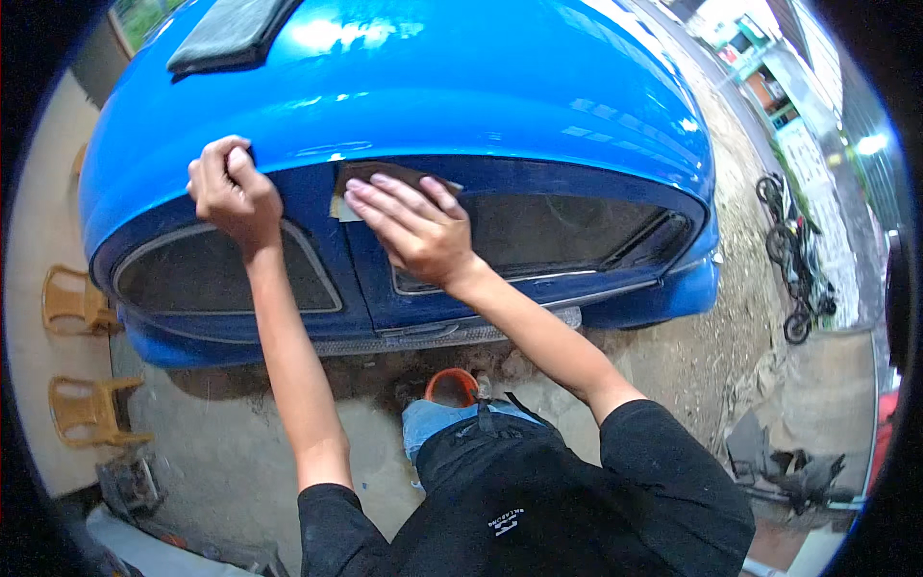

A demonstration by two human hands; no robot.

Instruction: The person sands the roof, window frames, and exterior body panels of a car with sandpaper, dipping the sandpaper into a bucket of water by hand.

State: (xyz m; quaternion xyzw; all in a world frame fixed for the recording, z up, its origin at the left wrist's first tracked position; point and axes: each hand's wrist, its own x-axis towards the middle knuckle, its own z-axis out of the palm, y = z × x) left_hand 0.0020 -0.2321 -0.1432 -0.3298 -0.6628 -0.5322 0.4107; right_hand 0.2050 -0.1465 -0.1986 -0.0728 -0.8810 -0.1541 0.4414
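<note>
A blue car stands before me, its glossy roof (pixel 404 106) curving over darker, dull blue door frames. My right hand (pixel 413 226) lies with fingers extended over a brown sheet of sandpaper (pixel 437 181), pressing it against the frame below the roof edge. A pale edge of the sheet shows beside the fingertips. My left hand (pixel 236 192) is curled closed at the roof edge, above the rear side window (pixel 231 274). A small dark bit shows behind its fingers; what it holds, if anything, is hidden. Under my right wrist is the front side window (pixel 548 236).
A folded grey cloth (pixel 231 38) lies on the roof. An orange bucket (pixel 452 387) stands on the ground by my legs. Two tan plastic chairs (pixel 91 409) (pixel 72 300) are at the left. Motorcycles (pixel 793 255) and dark scrap parts (pixel 793 466) are at the right.
</note>
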